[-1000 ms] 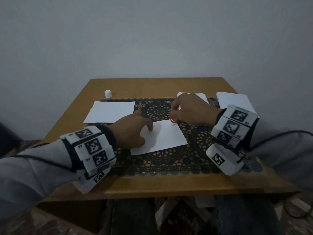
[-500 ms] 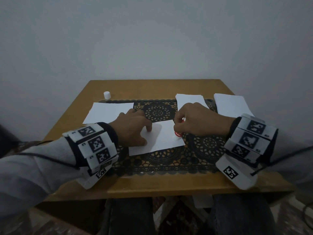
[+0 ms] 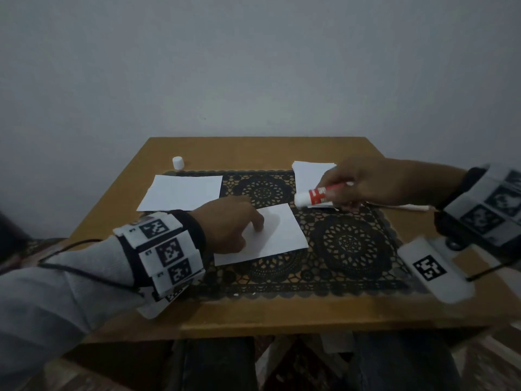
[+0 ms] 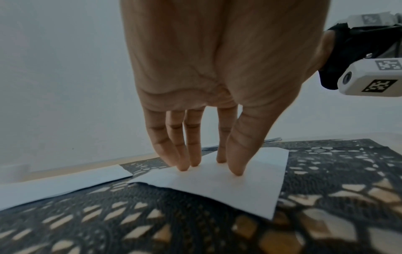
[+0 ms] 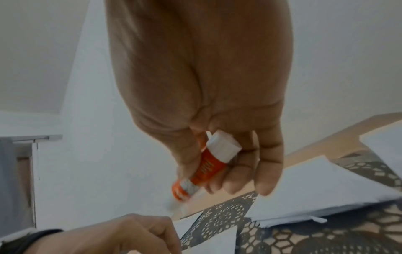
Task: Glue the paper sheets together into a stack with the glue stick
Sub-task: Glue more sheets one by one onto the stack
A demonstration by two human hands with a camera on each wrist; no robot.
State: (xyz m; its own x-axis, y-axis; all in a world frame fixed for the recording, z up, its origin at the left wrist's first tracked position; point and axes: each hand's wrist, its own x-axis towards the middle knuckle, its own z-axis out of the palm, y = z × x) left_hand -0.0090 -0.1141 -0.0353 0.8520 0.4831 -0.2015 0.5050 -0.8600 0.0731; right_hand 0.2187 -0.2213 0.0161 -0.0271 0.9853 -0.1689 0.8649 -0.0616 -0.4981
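Observation:
A white paper sheet (image 3: 277, 235) (image 4: 219, 185) lies on the black lace mat in the middle of the table. My left hand (image 3: 234, 224) (image 4: 206, 165) presses it down with straight fingertips (image 4: 236, 169). My right hand (image 3: 363, 183) (image 5: 217, 171) is raised over the right side of the mat and grips a red and white glue stick (image 3: 317, 195) (image 5: 206, 169), its tip pointing left. A small pile of paper sheets (image 3: 307, 173) (image 5: 315, 192) lies under that hand. Another sheet (image 3: 183, 191) lies at the left.
The white glue cap (image 3: 178, 162) stands on the wooden table (image 3: 253, 150) at the back left. The black lace mat (image 3: 349, 244) covers the table's middle. More paper (image 3: 408, 206) lies at the right edge, mostly hidden by my right arm. A wall rises behind the table.
My right hand has lifted the glue stick off the middle sheet and carried it right and back, over the pile. My left hand stays pressing the sheet.

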